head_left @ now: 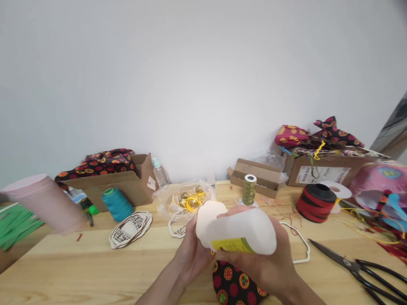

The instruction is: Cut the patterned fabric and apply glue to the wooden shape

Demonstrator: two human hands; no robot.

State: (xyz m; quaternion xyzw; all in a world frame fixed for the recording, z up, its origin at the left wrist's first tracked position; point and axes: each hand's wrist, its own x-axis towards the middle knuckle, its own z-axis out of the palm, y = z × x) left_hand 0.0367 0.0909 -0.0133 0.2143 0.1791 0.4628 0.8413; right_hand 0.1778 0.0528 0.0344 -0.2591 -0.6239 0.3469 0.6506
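Note:
My left hand [192, 254] holds a pale, scallop-edged flat piece [211, 211] upright in front of me. Wrapped round a white bottle with a yellow label [250, 227], my right hand [275, 259] tilts it so that its base faces up toward me. The bottle's tip is hidden, and it covers part of the pale piece. Below both hands a dark patterned cloth piece [237, 289] lies on the wooden table [85, 277].
Cut-out wooden shapes [130, 230], a teal thread cone [117, 204] and a pink cylinder [46, 202] stand left. Behind are a bag with yellow cord [191, 200] and a green spool [249, 189]. Black scissors [356, 267] and a red-black ribbon roll [316, 203] lie right.

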